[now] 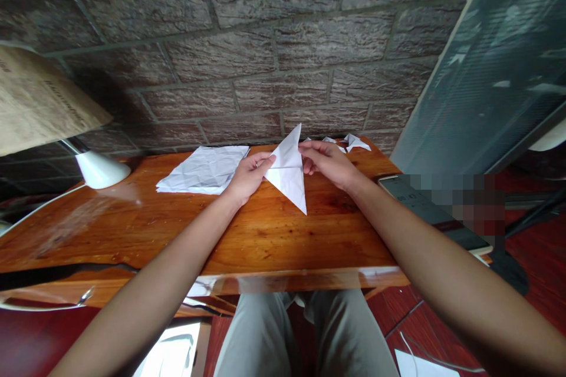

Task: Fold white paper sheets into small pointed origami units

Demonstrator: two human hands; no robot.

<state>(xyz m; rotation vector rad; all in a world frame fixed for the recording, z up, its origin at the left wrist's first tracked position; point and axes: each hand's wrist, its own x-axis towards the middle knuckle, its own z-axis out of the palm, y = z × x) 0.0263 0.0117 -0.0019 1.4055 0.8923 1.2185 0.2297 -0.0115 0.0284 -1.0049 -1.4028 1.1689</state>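
Note:
A white sheet of paper folded into a triangle (289, 174) is held up just above the wooden table, its long edge towards the right and a crease running across its middle. My left hand (252, 174) pinches its left corner between thumb and fingers. At its right edge, my right hand (327, 160) has bent fingers, with thumb and index finger closed on the paper's upper right side. Left of my left hand lies a stack of creased white paper (203, 169). Beyond my right hand sit several small folded paper pieces (355, 142), partly hidden by it.
A lamp with a white base (101, 168) and paper shade (39, 97) stands at the left. A phone or tablet (424, 209) lies at the table's right end, under my right forearm. A brick-patterned wall (265, 41) rises behind the wooden table (274, 244). A black strap (66, 274) lies front left.

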